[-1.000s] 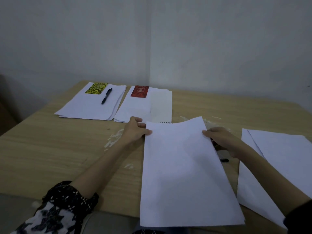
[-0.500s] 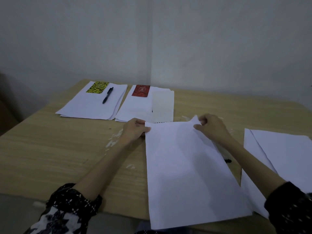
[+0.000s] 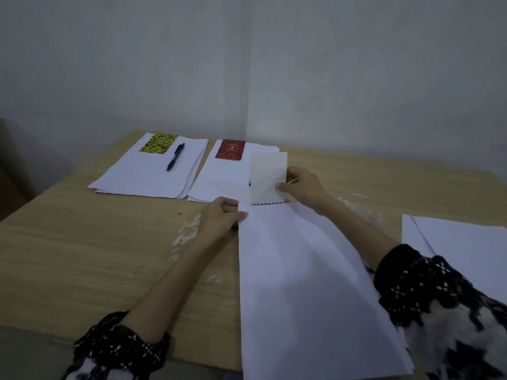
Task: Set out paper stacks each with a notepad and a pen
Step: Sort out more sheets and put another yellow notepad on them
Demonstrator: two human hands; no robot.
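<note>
A white paper stack lies in front of me on the wooden table. My left hand pinches its far left corner. My right hand pinches the lower right corner of a pale spiral notepad just beyond the stack's far edge. At the back left lies a paper stack bearing a yellow-black notepad and a black pen. Beside it, a second stack carries a red notepad; the pale notepad overlaps its right side.
More loose white sheets lie at the right edge of the table. White scuff marks show on the wood near my left hand. A grey wall rises right behind the table.
My right hand let go of the near stack's far right corner and moved forward onto the pale notepad, which it now pinches. My left hand stayed on the stack's left corner.
</note>
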